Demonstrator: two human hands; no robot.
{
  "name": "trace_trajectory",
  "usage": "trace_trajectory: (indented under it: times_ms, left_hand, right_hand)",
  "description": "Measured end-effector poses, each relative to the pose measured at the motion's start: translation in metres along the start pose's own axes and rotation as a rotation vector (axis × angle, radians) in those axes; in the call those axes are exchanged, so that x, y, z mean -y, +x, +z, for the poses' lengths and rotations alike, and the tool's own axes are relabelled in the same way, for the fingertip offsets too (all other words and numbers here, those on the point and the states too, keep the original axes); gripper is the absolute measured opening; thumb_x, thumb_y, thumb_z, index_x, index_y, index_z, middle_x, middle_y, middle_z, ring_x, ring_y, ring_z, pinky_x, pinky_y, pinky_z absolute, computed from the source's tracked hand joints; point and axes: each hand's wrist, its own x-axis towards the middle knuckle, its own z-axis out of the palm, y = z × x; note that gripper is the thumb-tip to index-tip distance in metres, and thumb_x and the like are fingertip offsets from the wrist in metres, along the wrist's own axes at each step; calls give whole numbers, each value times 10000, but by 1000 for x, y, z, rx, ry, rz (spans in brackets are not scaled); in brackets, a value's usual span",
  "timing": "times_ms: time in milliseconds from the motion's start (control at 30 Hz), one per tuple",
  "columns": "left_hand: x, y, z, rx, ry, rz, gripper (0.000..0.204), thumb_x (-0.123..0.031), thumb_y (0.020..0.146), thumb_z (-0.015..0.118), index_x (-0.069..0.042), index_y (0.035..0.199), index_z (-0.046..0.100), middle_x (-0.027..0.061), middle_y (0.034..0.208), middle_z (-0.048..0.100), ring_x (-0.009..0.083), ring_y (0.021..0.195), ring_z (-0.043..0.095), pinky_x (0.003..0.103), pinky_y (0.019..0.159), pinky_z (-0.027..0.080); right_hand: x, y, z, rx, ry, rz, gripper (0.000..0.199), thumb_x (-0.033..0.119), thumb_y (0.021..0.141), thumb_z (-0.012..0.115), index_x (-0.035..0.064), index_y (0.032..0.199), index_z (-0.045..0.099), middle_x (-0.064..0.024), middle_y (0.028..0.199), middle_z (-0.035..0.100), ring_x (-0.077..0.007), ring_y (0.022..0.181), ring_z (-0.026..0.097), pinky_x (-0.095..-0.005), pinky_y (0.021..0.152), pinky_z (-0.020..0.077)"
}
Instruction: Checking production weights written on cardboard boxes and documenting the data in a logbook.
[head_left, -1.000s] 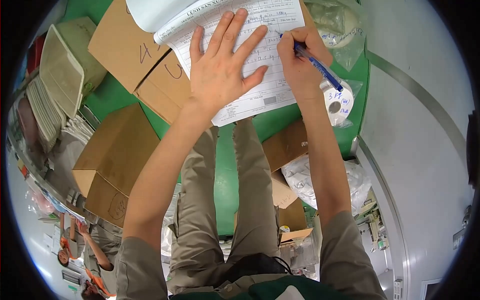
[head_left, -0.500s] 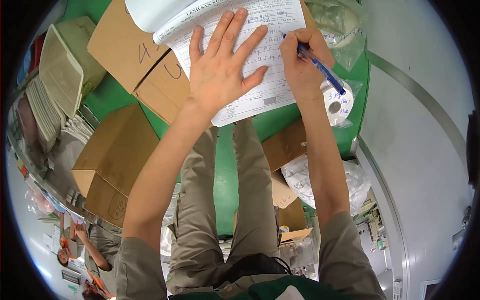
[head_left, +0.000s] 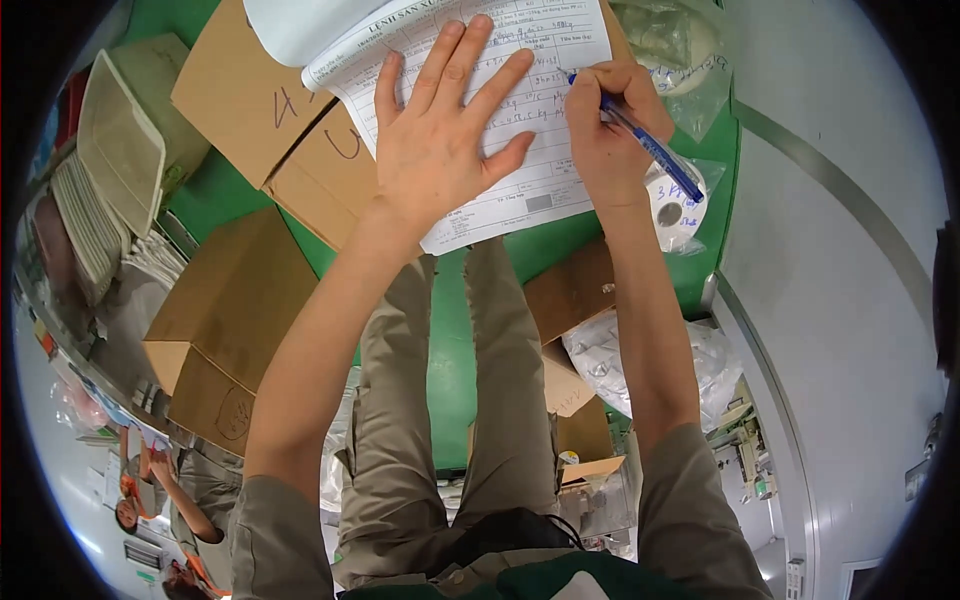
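A printed paper form (head_left: 530,185) with handwriting lies on top of a cardboard box (head_left: 250,95). Spread flat over the sheet, my left hand (head_left: 440,130) presses it down with its fingers apart. My right hand (head_left: 618,130) grips a blue pen (head_left: 660,160), whose tip points at the form near its right edge. At the top left of the form a turned-back sheet (head_left: 310,30) curls up. Just beyond my right wrist lies a white roll (head_left: 668,215) in clear plastic with blue handwriting on it.
Another cardboard box (head_left: 235,310) stands at the left, with a beige bin (head_left: 125,140) behind it. A bagged white roll (head_left: 675,45) lies at the upper right. Clear plastic bags (head_left: 700,365) sit below my right forearm. Other people (head_left: 190,500) are at the lower left.
The pen and my right hand have shifted slightly, the pen's tip moving a little to the left and its back end lower. My left hand stays flat on the form.
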Motion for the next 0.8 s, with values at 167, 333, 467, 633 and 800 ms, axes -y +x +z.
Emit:
trace_trajectory:
  times_ms: [167, 333, 467, 633, 800]
  left_hand:
    - [-4, 3, -3, -35, -4, 10, 688, -500, 731, 676, -363, 1379, 493, 18, 1521, 354, 192, 1389, 342, 529, 1114, 165]
    - [-5, 3, -4, -47, -4, 7, 683, -494, 723, 675, -366, 1372, 503, 17, 1517, 360, 188, 1377, 361, 513, 1112, 173]
    - [-6, 2, -4, -56, 7, 7, 687, -491, 716, 676, -368, 1370, 505, 12, 1513, 364, 183, 1376, 362, 514, 1111, 176]
    - [-6, 3, -4, -39, 2, -1, 688, -494, 715, 678, -369, 1370, 505, 7, 1514, 363, 178, 1376, 362, 511, 1116, 168]
    - [-6, 4, -3, -46, -1, 4, 708, -482, 709, 691, -367, 1379, 493, 12, 1522, 352, 181, 1384, 349, 516, 1117, 163]
  right_hand:
    - [11, 1, 4, 43, -61, -149, 126, 34, 774, 693, 49, 763, 568, -50, 695, 587, -154, 560, 559, -269, 521, 473]
    - [6, 1, 7, 33, -107, -209, 165, 33, 772, 697, 48, 746, 535, -53, 686, 575, -171, 567, 559, -276, 517, 468]
    - [6, 0, 8, 51, -92, -206, 175, 28, 767, 700, 52, 747, 528, -56, 678, 571, -186, 554, 552, -282, 504, 465]
    - [4, 0, 9, 57, -119, -176, 195, 37, 768, 703, 55, 736, 511, -57, 665, 567, -177, 549, 554, -286, 499, 464]
    - [7, 0, 7, 64, -132, -151, 192, 39, 770, 701, 54, 727, 514, -54, 647, 556, -171, 529, 541, -282, 488, 453]
